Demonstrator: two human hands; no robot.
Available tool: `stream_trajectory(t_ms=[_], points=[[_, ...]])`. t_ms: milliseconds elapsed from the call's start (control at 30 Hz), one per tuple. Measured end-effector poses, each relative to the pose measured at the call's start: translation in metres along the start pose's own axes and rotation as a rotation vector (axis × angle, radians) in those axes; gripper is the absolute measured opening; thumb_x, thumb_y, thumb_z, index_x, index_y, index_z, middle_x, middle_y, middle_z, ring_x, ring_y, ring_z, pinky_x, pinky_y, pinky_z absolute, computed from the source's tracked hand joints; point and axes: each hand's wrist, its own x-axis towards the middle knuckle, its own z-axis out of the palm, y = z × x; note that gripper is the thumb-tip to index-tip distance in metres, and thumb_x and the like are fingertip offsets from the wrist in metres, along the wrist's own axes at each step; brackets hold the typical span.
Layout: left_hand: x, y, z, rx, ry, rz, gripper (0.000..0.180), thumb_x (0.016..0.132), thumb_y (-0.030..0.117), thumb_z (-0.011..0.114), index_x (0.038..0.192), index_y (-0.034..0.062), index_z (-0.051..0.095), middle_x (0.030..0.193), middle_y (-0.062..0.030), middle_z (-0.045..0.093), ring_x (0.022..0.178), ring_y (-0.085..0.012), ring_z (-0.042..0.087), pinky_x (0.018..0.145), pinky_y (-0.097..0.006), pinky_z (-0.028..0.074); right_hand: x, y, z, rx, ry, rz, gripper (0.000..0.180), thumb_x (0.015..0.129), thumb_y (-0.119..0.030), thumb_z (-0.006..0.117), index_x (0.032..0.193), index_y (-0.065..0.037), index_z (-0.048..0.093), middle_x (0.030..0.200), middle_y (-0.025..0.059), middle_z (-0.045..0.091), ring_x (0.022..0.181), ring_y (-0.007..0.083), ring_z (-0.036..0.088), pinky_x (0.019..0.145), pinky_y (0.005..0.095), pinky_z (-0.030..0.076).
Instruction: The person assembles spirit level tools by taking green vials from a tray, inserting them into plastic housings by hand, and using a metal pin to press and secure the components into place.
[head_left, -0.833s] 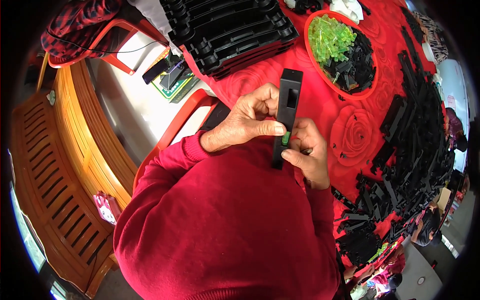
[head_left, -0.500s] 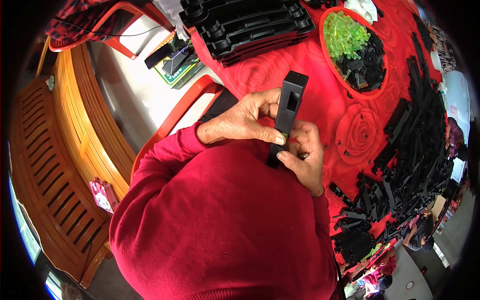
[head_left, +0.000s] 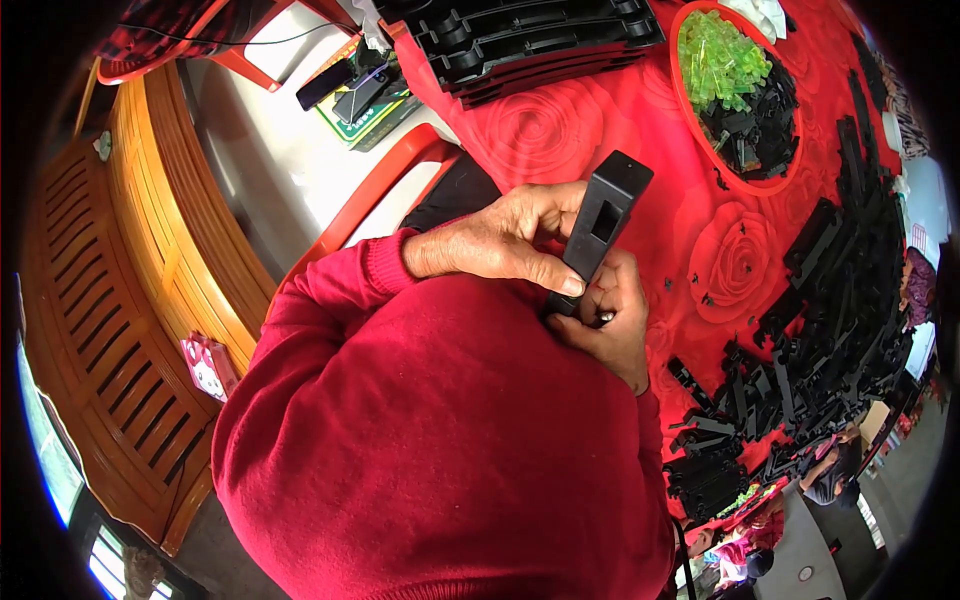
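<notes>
A long black plastic housing [head_left: 603, 222] with a rectangular window stands tilted above the red rose-patterned tablecloth [head_left: 560, 130]. My left hand [head_left: 500, 240] wraps its lower half, thumb pressed along the side. My right hand [head_left: 605, 320] grips the bottom end from below, fingers curled. Whatever sits between the right fingers and the part's end is hidden. My red sweater fills the lower middle of the view.
A red bowl [head_left: 690, 120] holds translucent green pieces [head_left: 722, 62] and small black parts. Stacked black trays [head_left: 540, 40] lie at the top. A long heap of black parts [head_left: 830, 330] runs down the right. A red chair [head_left: 385, 180] and a wooden bench [head_left: 150, 300] stand at left.
The black housing has tipped further to the right and both hands shifted slightly. The small green piece seen at its lower end earlier is no longer visible.
</notes>
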Motion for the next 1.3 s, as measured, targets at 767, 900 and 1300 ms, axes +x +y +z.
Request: stream_trajectory(t_ms=[767, 900, 1300], points=[[0.005, 0.019, -0.050, 0.749, 0.332, 0.368, 0.086, 0.062, 0.027, 0.086, 0.130, 0.0008, 0.039, 0.122, -0.0131, 0.052, 0.118, -0.0250, 0.050, 0.100, -0.039, 0.039, 0.053, -0.012, -0.043, -1.511, 0.337, -0.744, 0.020, 0.076, -0.006, 0.064, 0.095, -0.006, 0.056, 0.083, 0.0077, 0.050, 0.062, 0.0205, 0.057, 0.051, 0.0327, 0.046], [0.008, -0.011, -0.043, 1.443, 0.351, 0.374, 0.060, 0.065, 0.031, 0.078, 0.112, 0.0024, 0.055, 0.099, -0.0115, 0.057, 0.092, -0.0313, 0.055, 0.081, -0.040, 0.043, 0.073, 0.023, -0.054, -1.578, 0.240, -0.802, 0.022, 0.076, -0.005, 0.059, 0.098, -0.005, 0.055, 0.089, 0.0084, 0.049, 0.063, 0.0196, 0.056, 0.054, 0.0324, 0.046], [0.016, -0.053, -0.039, 1.966, 0.381, 0.334, 0.033, 0.070, 0.017, 0.064, 0.098, 0.0013, 0.059, 0.088, -0.0072, 0.055, 0.083, -0.0220, 0.054, 0.077, -0.038, 0.042, 0.071, -0.035, -0.063, 0.390, 0.397, -0.678, 0.026, 0.092, -0.010, 0.039, 0.110, 0.006, 0.049, 0.060, -0.0018, 0.034, 0.044, 0.0049, 0.026, 0.041, 0.0217, 0.023]])
